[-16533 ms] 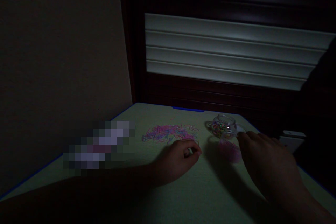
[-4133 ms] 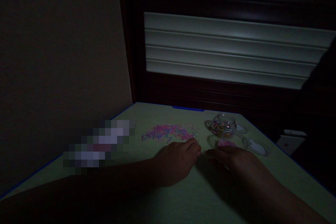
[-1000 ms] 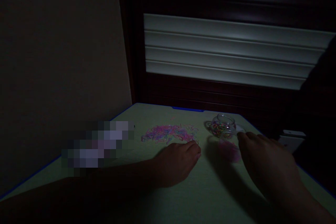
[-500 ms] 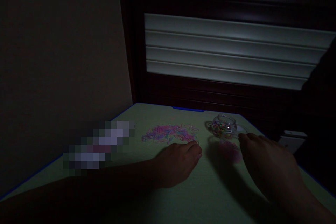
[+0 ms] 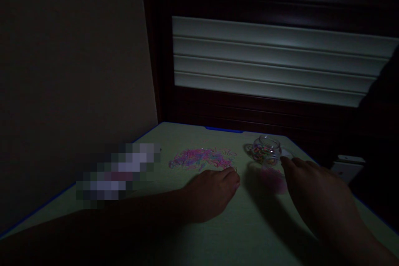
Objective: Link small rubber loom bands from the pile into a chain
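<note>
In the dim head view, my right hand [image 5: 321, 191] is curled round a clear jar [image 5: 274, 178] with blurred pink bands inside. Its fingertips are mostly hidden behind the hand. My left hand [image 5: 212, 195] rests on the table with its fingers bent in and closed; what they hold, if anything, is hidden. Just beyond it spreads a loose pile of small pink, purple and bluish rubber bands [image 5: 202, 158]. Behind the held jar stands a second clear jar [image 5: 266, 149], open at the top, with multicoloured bands in it.
The pale green table [image 5: 249, 232] has a blue edge. A pixelated patch [image 5: 118, 174] covers something at its left side. A white box-like thing [image 5: 347, 168] is beyond the right edge. A wall and a dark slatted door [image 5: 264, 62] stand behind.
The jar in my right hand has shifted and tilted slightly, and its outline shows more clearly. My left hand has stayed in place.
</note>
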A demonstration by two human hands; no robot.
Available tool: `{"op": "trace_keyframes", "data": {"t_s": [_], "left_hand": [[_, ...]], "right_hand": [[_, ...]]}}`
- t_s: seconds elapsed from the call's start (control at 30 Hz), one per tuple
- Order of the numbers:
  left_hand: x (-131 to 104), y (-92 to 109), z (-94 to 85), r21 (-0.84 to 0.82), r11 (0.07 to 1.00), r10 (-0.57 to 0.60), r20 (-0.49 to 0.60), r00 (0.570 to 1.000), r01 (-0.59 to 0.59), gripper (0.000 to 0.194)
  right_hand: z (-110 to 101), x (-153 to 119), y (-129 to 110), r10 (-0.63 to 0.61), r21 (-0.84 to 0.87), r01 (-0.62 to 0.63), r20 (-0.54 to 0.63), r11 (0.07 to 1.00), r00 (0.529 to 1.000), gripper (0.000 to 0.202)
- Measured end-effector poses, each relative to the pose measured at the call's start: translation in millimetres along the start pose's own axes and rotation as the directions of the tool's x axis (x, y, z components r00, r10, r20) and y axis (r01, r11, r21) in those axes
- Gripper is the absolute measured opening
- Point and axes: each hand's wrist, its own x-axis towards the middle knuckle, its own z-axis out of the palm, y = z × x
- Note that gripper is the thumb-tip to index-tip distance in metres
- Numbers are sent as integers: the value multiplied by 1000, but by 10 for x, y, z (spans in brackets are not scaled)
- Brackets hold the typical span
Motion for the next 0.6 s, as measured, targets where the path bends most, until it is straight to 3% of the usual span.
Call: {"op": "trace_keyframes", "data": {"t_s": [0.13,0.3,0.4,0.6], "left_hand": [[-2,-5,18,-1,1000,-5,-11,1000,5,21],[1,-1,-2,-17,1000,5,-18,1000,-5,19],[-2,-1,-5,-13,1000,8,-21,1000,-9,19],[-4,-7,11,20,1000,25,-27,999,-24,19]], "right_hand": [[-33,18,-22,-41,42,43,-36,998,998,20],[-34,32,-89,-174,170,185,-79,968,982,18],[0,35,-148,-218,311,213,-19,926,976,16],[55,18,-238,-293,590,156,143,792,945,19]]}}
